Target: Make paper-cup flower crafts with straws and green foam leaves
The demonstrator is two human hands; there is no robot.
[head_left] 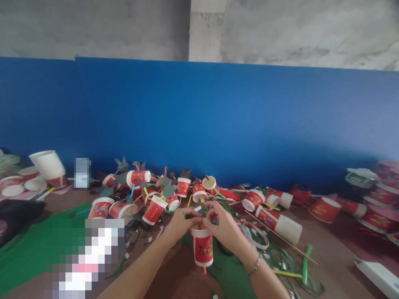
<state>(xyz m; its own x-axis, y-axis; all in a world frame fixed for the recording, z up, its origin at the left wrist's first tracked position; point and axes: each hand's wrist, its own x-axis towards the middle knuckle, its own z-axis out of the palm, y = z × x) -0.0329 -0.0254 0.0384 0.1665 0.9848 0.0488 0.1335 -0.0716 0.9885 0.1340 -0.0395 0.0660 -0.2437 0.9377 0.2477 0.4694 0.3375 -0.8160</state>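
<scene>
My left hand (186,221) and my right hand (220,220) meet just above the rim of a red paper cup (203,249) with a white rim. Both have fingertips pinched together, close to an orange straw that passes through the cup; its lower end (205,270) sticks out under the base. What exactly the fingertips grip is too small and covered to make out. A small white piece (198,209) shows beside the left fingers. The cup is upright, and dark green paper (230,268) lies on the table behind and below it.
Behind my hands lie several red cups with straws and green paper shapes (155,209). To the right are stacked cups (280,224), a thin wooden stick (289,245), green paper strips and a bright green straw (307,263). A blue partition (199,120) closes off the back.
</scene>
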